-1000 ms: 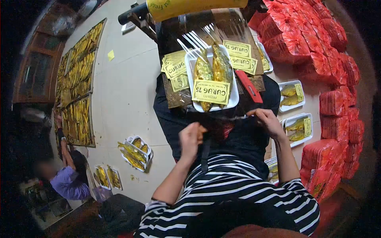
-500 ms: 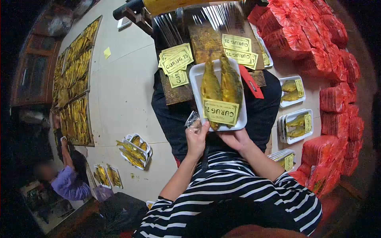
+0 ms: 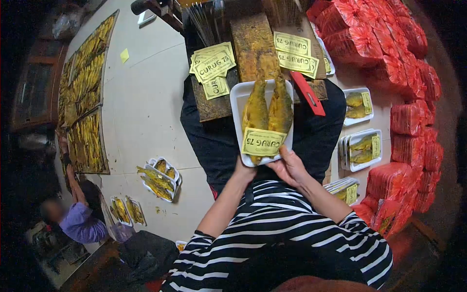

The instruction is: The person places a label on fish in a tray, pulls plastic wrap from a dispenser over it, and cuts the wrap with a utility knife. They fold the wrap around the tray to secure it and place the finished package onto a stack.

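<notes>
The right hand (image 3: pixel 291 168) clamps a white foam tray (image 3: pixel 237 109) of two golden-brown fish (image 3: pixel 266 109) between thumb and fingers, the left hand (image 3: pixel 246 170) supports its near end, finger spread hidden, and beyond lies a stained wooden board (image 3: pixel 214 111).

One head-worn camera gives a wide, curved view, looking forward and steeply down over the wearer's striped shirt (image 3: pixel 272 228). The fish tray (image 3: pixel 235 109) is close, near mid-view; tiled floor (image 3: pixel 146 112) spreads farther off to the tray's left, red bags (image 3: pixel 404 121) to its right.
</notes>
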`<control>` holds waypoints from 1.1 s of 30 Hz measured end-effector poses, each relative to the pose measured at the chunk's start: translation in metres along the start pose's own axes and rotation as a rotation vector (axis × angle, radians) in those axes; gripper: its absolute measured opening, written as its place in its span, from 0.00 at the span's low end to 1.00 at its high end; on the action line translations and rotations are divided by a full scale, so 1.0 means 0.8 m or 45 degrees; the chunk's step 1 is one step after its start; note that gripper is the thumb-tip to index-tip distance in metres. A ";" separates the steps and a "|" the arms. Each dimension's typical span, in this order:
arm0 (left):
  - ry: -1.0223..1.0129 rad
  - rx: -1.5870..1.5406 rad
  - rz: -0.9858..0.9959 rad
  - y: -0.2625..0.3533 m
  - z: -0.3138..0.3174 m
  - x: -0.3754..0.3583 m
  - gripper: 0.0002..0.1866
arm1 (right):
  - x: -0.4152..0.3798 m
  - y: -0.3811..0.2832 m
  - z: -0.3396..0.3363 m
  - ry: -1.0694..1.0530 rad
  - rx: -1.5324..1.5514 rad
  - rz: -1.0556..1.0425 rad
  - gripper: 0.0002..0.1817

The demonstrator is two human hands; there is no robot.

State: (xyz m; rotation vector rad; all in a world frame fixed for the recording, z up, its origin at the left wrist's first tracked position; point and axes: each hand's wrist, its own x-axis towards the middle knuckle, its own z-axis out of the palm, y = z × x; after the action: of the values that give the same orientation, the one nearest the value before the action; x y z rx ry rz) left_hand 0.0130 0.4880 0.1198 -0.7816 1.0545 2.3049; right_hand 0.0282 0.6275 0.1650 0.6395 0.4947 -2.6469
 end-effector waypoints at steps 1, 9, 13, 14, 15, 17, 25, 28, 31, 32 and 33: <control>-0.081 0.061 -0.008 0.001 0.002 -0.004 0.20 | 0.001 0.005 0.003 0.047 -0.085 -0.065 0.20; -0.275 0.379 0.053 0.059 0.026 0.017 0.27 | 0.024 -0.026 -0.022 0.327 -1.830 -0.826 0.22; 0.054 0.936 0.528 0.061 0.044 0.022 0.26 | 0.053 -0.070 0.058 0.239 -1.737 -1.383 0.25; 0.079 1.001 0.634 0.067 0.050 0.015 0.27 | 0.061 -0.086 0.085 0.179 -1.587 -1.286 0.24; 0.271 1.357 0.981 0.073 0.052 0.010 0.31 | 0.066 -0.108 0.103 0.092 -1.624 -1.070 0.22; 0.176 1.231 1.249 0.119 0.076 -0.006 0.34 | 0.083 -0.145 0.121 -0.100 -1.670 -0.734 0.19; -0.621 0.800 0.806 0.311 0.170 -0.030 0.26 | 0.041 -0.139 0.174 -0.578 -1.689 -1.225 0.23; -0.247 1.132 0.675 0.305 0.146 0.088 0.35 | 0.012 -0.118 0.159 -0.584 -1.687 -1.089 0.21; -0.142 1.271 0.635 0.294 0.149 0.092 0.26 | 0.007 -0.116 0.145 -0.609 -1.756 -0.920 0.17; -0.176 1.197 0.645 0.282 0.134 0.104 0.22 | 0.011 -0.123 0.137 -0.607 -1.765 -0.855 0.17; -0.205 1.122 0.646 0.270 0.124 0.106 0.19 | 0.014 -0.129 0.125 -0.601 -1.769 -0.782 0.16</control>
State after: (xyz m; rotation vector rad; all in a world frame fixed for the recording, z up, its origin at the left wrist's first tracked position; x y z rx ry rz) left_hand -0.2127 0.4561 0.2274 0.0335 2.1235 1.8666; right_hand -0.0620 0.6728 0.2685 -0.6234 2.2301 -1.9719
